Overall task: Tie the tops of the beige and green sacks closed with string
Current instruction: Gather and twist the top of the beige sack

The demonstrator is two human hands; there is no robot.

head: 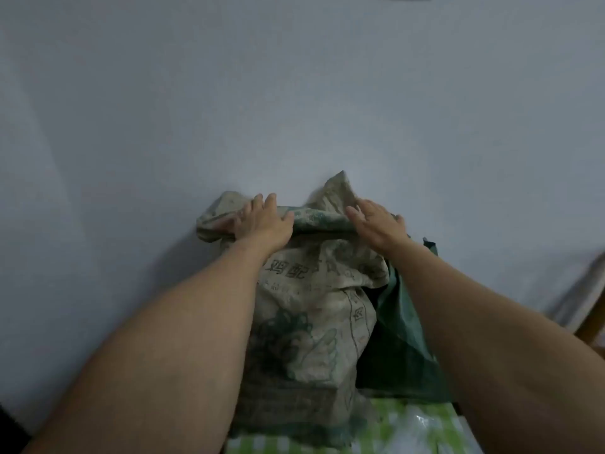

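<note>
A beige woven sack with dark green print stands upright against a pale wall. Its top is folded over into a thick roll. My left hand lies on the left end of that roll, fingers spread and curling over the cloth. My right hand rests on the right end with fingers fairly straight, pressing the fold down. A green sack stands just to the right of the beige one, partly hidden behind my right forearm. No string shows in view.
A pale wall fills the space behind the sacks. A green-and-white checked cloth with a white plastic sheet lies below the sacks. A wooden piece and pale fabric show at the right edge.
</note>
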